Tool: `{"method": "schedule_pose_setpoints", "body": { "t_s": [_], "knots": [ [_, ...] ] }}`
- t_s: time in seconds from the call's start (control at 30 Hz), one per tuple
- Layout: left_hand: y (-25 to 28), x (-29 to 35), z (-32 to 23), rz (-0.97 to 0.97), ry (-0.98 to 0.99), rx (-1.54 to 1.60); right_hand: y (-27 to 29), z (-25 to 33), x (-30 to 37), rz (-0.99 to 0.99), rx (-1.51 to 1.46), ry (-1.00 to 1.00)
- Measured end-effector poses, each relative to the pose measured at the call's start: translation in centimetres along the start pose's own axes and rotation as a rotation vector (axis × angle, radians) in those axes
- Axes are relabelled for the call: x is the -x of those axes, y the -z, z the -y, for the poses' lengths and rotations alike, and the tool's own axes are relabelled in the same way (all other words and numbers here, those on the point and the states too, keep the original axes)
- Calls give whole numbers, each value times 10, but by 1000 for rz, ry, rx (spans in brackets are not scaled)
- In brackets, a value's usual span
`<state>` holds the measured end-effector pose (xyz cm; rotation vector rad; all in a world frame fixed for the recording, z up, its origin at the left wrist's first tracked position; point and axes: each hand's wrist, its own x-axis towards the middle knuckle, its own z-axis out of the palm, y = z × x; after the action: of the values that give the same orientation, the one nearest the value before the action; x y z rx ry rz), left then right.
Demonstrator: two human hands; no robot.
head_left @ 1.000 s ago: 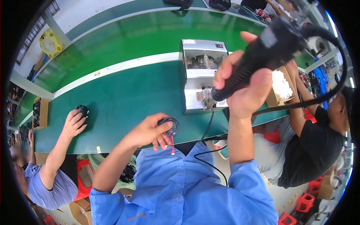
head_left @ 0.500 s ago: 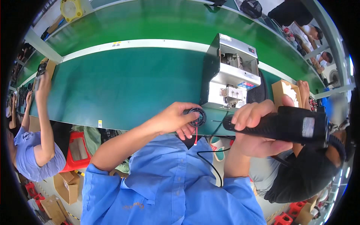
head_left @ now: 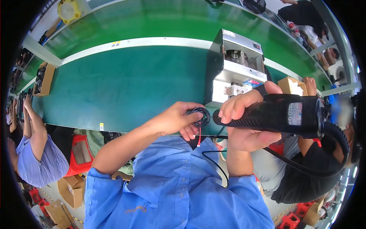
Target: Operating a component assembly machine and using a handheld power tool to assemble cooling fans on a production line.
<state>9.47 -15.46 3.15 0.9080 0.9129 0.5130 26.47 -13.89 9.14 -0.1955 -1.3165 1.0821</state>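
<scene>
Above the near edge of the green table, my left hand (head_left: 178, 119) is closed around a small round black part (head_left: 206, 117). A short red wire (head_left: 199, 138) hangs down from that part. My right hand (head_left: 247, 139) grips a black corded electric screwdriver (head_left: 263, 114), held level with its front end toward the left. Its thin metal bit reaches the right side of the round part; whether it touches a screw is too small to tell. A thick black cord (head_left: 343, 147) loops from the tool's rear.
Behind my right hand stands a silver-and-black bench machine (head_left: 238, 68). Cardboard boxes sit at the table's left end (head_left: 46, 78) and right side (head_left: 292, 86). A thin black cable (head_left: 213, 156) hangs before my shirt. People sit on both sides; a red stool (head_left: 81, 152) is at left.
My right hand has brought the screwdriver left and slightly up, so its bit now meets the round part. My left hand stays nearly still. The left neighbour's raised arm has dropped.
</scene>
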Motion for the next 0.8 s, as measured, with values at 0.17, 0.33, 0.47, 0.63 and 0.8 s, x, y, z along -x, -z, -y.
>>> {"method": "schedule_pose_setpoints", "body": {
  "t_s": [0.17, 0.33, 0.47, 0.63, 0.8],
  "knots": [
    [-1, 1, -2, -21, -6, 26, -1, -3, 0, 3, 16, -14],
    [-1, 3, -6, -16, -2, 1, -1, -3, 0, 10, 63, -42],
    [-1, 3, -4, -22, -11, 1, -2, -3, -1, 10, 91, -64],
    [3, 1, 1, 6, -19, 90, -1, -7, -1, 56, 45, -71],
    [5, 3, 0, 14, -15, 126, 1, -9, 0, 125, -9, -54]
  ]
}}
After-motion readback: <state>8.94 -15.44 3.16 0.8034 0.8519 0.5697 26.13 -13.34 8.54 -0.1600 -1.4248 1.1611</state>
